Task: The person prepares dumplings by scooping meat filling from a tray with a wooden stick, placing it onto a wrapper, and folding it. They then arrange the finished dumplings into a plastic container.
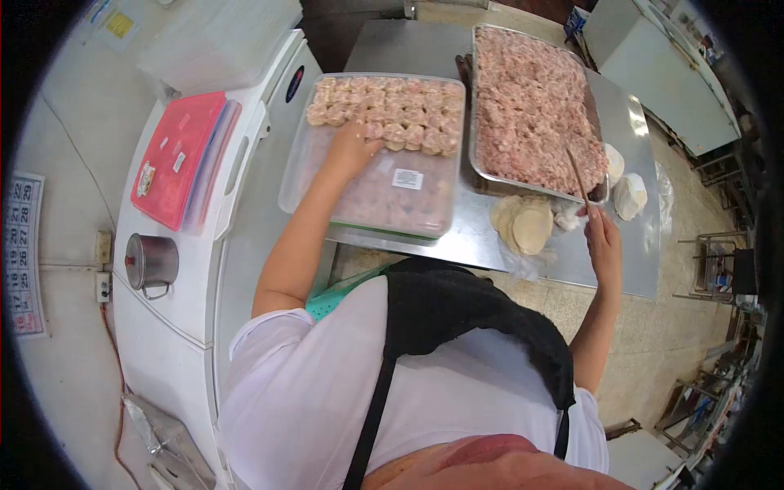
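Note:
My left hand (351, 149) reaches over a clear plastic tray (327, 175), its fingers curled around a dumpling at the front edge of the rows. Several open-topped, meat-filled dumplings (420, 110) stand packed along the tray's far half. In my right hand (603, 238) is a thin, narrow spatula (578, 175), its far end over the ground meat (531, 106) near the front right corner. That meat fills a large metal tray (482, 173). Round dough wrappers (527, 224) lie stacked in front of it, left of my right hand.
A white freezer (200, 306) on the left holds pink and clear lids (178, 159) and a metal mug (153, 263). White pieces in plastic (629, 196) lie right of the meat tray on the metal table (641, 261). Another filled container sits beneath the dumpling tray.

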